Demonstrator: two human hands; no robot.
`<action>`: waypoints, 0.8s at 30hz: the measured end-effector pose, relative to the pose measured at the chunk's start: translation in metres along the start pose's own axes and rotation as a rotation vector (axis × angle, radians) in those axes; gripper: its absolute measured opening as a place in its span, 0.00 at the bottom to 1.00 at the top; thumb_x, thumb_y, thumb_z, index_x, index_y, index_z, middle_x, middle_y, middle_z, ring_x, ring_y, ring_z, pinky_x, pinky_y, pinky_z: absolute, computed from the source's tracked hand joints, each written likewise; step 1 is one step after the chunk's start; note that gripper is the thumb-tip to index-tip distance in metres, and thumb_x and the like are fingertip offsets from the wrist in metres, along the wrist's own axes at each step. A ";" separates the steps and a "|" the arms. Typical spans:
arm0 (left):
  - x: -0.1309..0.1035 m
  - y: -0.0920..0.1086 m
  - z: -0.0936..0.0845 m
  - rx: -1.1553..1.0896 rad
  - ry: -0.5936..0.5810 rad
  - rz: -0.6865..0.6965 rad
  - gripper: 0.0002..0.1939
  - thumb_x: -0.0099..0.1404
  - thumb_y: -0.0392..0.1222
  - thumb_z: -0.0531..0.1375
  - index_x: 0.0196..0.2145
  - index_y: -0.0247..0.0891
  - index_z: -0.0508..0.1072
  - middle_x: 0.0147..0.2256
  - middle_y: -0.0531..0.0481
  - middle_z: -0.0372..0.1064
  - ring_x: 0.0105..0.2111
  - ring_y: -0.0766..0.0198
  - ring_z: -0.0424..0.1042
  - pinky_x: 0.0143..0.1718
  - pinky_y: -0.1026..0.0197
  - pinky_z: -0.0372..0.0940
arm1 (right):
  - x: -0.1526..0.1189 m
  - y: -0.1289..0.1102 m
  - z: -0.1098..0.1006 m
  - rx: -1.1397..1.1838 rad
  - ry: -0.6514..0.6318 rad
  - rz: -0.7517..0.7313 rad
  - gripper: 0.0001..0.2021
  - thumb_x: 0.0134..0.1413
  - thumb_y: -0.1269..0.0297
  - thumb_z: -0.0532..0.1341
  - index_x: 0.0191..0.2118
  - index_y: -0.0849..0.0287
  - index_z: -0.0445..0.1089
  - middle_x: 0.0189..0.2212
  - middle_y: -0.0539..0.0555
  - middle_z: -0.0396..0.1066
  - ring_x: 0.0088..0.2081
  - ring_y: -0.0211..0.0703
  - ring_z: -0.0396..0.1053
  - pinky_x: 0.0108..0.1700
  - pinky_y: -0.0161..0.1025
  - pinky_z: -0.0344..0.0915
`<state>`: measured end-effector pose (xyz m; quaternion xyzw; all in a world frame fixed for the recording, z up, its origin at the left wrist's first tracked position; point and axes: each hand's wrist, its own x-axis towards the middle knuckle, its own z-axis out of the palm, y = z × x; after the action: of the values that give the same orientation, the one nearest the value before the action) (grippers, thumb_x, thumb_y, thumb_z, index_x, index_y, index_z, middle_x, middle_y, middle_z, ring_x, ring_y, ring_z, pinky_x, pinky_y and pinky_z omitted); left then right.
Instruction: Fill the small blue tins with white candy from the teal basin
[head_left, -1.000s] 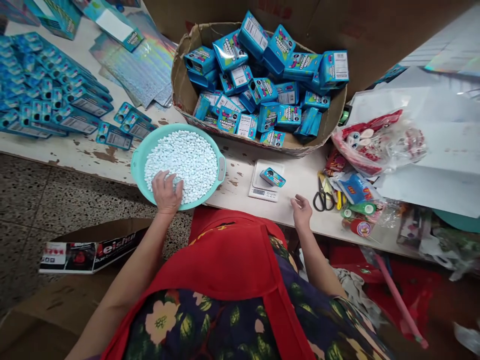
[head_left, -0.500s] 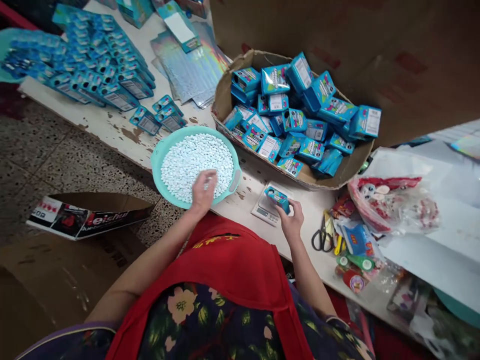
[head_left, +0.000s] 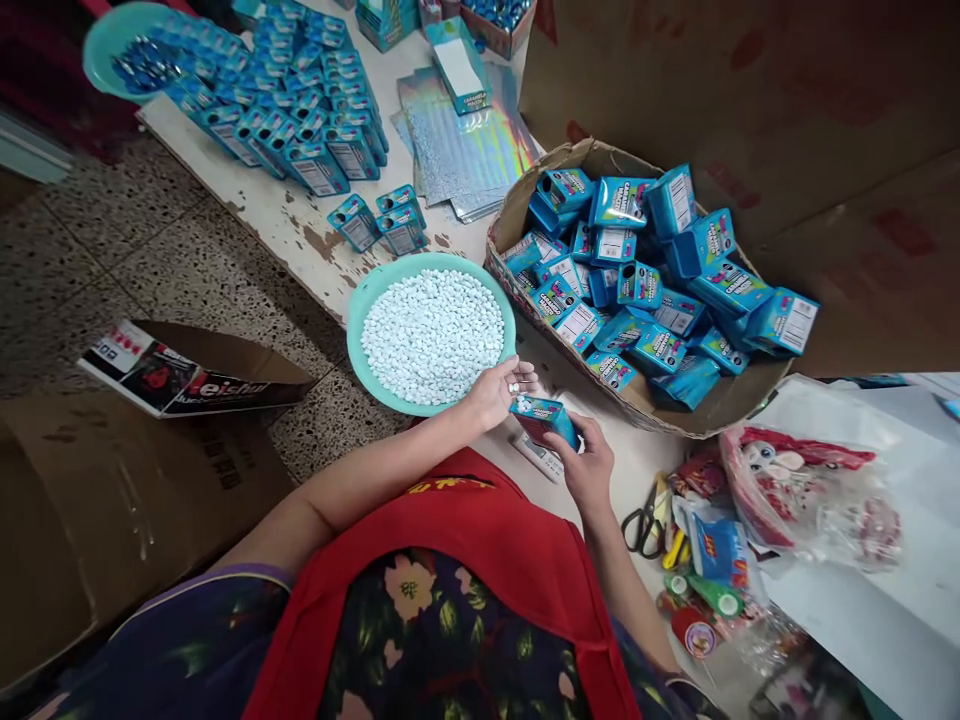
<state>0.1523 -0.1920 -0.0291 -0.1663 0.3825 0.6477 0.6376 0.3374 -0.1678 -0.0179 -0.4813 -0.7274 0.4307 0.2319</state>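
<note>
My left hand (head_left: 493, 396) is cupped around a few small white candies, at the right rim of a mint-green basin (head_left: 358, 370) filled with more white candies (head_left: 431, 335). Gripped in my right hand (head_left: 591, 462) is a small blue candy box (head_left: 547, 416), tilted with one end toward my left fingers. A few white candies show at that end of the box. Beneath it a small kitchen scale (head_left: 537, 458) lies on the table, partly hidden by the box and my hands.
A large carton (head_left: 637, 410) of blue boxes stands behind my right hand. Rows of upright blue boxes (head_left: 300, 110) and shiny holographic sheets (head_left: 465, 150) lie farther left. Scissors (head_left: 643, 525) and a plastic bag (head_left: 817, 490) are at the right.
My left hand has come out of the basin with candies and moved right to the box. My right hand has tilted the box from the scale toward it. The view has shifted.
</note>
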 end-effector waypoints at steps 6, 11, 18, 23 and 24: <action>-0.003 -0.002 -0.005 0.130 -0.074 0.004 0.10 0.53 0.41 0.68 0.28 0.32 0.74 0.26 0.49 0.70 0.27 0.68 0.70 0.33 0.64 0.62 | -0.005 -0.006 -0.003 0.075 -0.005 0.127 0.21 0.42 0.51 0.70 0.41 0.57 0.75 0.36 0.53 0.74 0.38 0.45 0.70 0.42 0.42 0.67; -0.005 -0.013 -0.019 0.299 -0.288 -0.038 0.14 0.47 0.34 0.70 0.34 0.31 0.76 0.34 0.46 0.73 0.34 0.66 0.72 0.40 0.62 0.62 | -0.007 -0.005 -0.007 0.077 0.015 0.183 0.20 0.43 0.51 0.70 0.41 0.57 0.74 0.35 0.52 0.73 0.36 0.43 0.69 0.41 0.42 0.66; -0.004 -0.012 -0.005 0.136 -0.157 0.062 0.09 0.54 0.32 0.64 0.35 0.33 0.73 0.27 0.50 0.71 0.29 0.66 0.72 0.33 0.63 0.63 | -0.013 0.009 0.002 0.354 -0.021 0.247 0.22 0.38 0.57 0.73 0.39 0.57 0.68 0.36 0.50 0.69 0.39 0.42 0.69 0.44 0.43 0.69; -0.008 -0.008 0.006 0.147 -0.161 0.060 0.07 0.56 0.35 0.65 0.34 0.31 0.74 0.26 0.51 0.68 0.27 0.69 0.69 0.30 0.66 0.62 | -0.020 0.013 0.009 0.465 -0.049 0.255 0.23 0.39 0.58 0.72 0.40 0.55 0.64 0.38 0.50 0.67 0.40 0.41 0.68 0.45 0.42 0.69; -0.007 -0.006 0.007 0.137 -0.142 0.033 0.07 0.56 0.34 0.65 0.34 0.31 0.74 0.25 0.51 0.68 0.26 0.70 0.68 0.29 0.66 0.62 | -0.021 0.015 0.009 0.464 -0.043 0.248 0.23 0.39 0.59 0.72 0.41 0.55 0.64 0.38 0.50 0.67 0.40 0.40 0.68 0.46 0.42 0.69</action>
<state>0.1610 -0.1928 -0.0212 -0.0695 0.3825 0.6406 0.6622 0.3472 -0.1881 -0.0334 -0.4914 -0.5494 0.6213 0.2658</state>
